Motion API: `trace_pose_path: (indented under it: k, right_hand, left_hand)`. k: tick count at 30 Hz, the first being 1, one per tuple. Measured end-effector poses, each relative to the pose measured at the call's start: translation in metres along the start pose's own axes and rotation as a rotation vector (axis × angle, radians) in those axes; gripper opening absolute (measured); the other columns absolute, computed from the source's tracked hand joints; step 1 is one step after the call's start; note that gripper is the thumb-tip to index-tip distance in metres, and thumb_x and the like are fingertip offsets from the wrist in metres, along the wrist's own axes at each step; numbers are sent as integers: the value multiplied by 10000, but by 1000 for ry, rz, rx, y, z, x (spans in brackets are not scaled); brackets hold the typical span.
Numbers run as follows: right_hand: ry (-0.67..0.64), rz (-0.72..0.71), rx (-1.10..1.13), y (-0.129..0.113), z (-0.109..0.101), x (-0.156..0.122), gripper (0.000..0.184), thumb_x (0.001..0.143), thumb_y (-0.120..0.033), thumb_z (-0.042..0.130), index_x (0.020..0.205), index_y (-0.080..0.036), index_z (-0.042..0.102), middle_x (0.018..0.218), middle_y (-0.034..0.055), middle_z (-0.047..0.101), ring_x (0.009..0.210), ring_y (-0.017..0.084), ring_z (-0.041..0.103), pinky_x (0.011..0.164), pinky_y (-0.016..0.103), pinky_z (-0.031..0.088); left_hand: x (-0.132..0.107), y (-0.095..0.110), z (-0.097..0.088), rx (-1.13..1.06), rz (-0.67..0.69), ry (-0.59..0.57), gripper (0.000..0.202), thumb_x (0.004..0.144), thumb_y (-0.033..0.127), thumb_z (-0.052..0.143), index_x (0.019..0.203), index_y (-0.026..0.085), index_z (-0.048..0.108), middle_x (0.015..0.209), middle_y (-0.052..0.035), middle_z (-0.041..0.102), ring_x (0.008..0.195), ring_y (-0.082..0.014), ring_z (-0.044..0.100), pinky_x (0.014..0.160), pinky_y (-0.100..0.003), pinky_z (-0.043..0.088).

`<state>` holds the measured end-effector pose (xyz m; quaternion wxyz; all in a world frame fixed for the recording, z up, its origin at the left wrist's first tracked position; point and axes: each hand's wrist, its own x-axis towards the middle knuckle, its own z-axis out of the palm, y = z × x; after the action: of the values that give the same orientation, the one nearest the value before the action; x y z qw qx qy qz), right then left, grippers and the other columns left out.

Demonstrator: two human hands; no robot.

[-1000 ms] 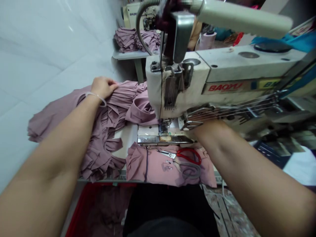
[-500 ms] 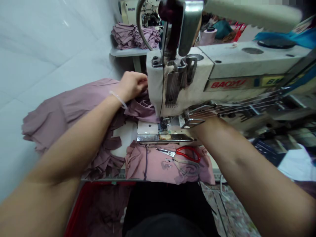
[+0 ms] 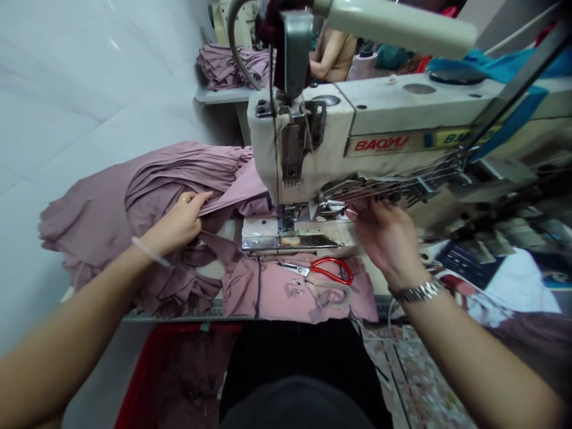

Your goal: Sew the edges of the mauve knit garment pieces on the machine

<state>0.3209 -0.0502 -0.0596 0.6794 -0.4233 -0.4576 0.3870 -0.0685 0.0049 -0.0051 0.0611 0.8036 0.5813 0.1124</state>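
My left hand (image 3: 185, 219) pinches the edge of a mauve fabric piece (image 3: 241, 187), which stretches toward the needle area of the sewing machine (image 3: 263, 137). Beneath that hand spreads a thick pile of mauve fabric pieces (image 3: 98, 202). My right hand (image 3: 391, 238) is at the right of the needle area, under the machine's arm, its fingers bent. Metal guides and threads partly cover those fingertips, and whether they grip anything is unclear. Red-handled scissors (image 3: 330, 270) lie on a pink cloth pad (image 3: 272, 292) along the table's front edge.
A red bin (image 3: 147, 363) with mauve fabric stands below the table at left. Behind the machine, more folded fabric (image 3: 218, 64) sits on another table, and a person's arm (image 3: 330, 56) shows. Taut threads (image 3: 424, 173) run along the machine. A tiled wall (image 3: 89, 89) borders the left.
My left hand has come back from beside the machine head to the fabric pile and taken a fabric edge. My right hand has drawn back into view from behind the guides.
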Motion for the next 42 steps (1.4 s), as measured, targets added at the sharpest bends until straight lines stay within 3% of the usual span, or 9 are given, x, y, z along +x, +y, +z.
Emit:
trace_pose_path:
  k: [7,12,15,18,20,26,30,37,42]
  right_hand:
    - [255,221,252,-28,-44,-48,188,900,-399,560,984,-255,647,1083,45,673,1092,194,620,968,440,532]
    - [416,-2,205,-37,-21,-58,88,802,-309,689,829,-226,679,834,-25,680,741,126,640,782,336,575]
    - [88,-263,-353,-36,16,-67,148,835,-258,660,962,-201,710,893,21,705,777,155,654,762,339,569]
    - [-607,-602,-903,-29,40,-66,322,873,-242,612,1175,-134,648,1179,135,656,1091,251,604,894,411,536]
    - [-752,-773,-1219,-22,40,-57,434,875,-189,592,1292,-71,560,1302,186,575,1166,301,538,903,452,511]
    - [-759,-972,-1451,-18,11,-33,427,908,-127,498,1328,-49,512,1165,178,615,998,253,534,797,389,471]
    - [-800,-977,-1422,-23,15,-41,495,903,-243,551,1338,-14,490,1314,219,533,1161,304,467,919,431,429]
    - [-722,-998,-1421,-23,32,-53,404,881,-174,532,1259,-38,560,1217,185,601,1050,284,523,826,417,462]
    - [-503,-698,-1155,-11,45,-54,338,919,-126,461,1234,-63,568,1217,153,613,1128,225,529,1004,393,452]
  left_hand:
    - [-48,-13,-30,-179,-237,80,285,835,435,616,885,176,725,673,29,666,590,-124,531,611,-254,481]
    - [-37,-11,-35,-950,-297,310,385,746,460,764,949,142,689,806,7,723,694,-129,596,625,-242,533]
    - [-28,30,-26,-1187,-101,497,323,877,458,631,1064,194,643,978,31,722,823,-126,635,779,-283,561]
    - [-31,85,0,-795,270,139,339,885,405,633,1129,171,641,1090,-49,703,918,-188,658,825,-327,549]
    - [-37,109,22,-351,513,51,436,858,381,674,1232,168,603,1164,-103,669,986,-231,637,848,-358,523]
    - [-50,110,55,336,636,267,405,927,134,500,1324,205,545,1122,-110,626,923,-226,571,767,-359,461]
    - [-56,117,51,375,591,231,391,937,184,488,1311,87,544,1220,-156,579,1060,-271,530,887,-397,441]
    - [-62,133,54,348,430,281,367,950,201,489,1310,215,559,1280,-127,565,1101,-292,523,894,-466,417]
    - [-59,135,65,266,484,262,387,952,155,459,1329,101,529,1255,-143,579,1065,-249,535,862,-380,456]
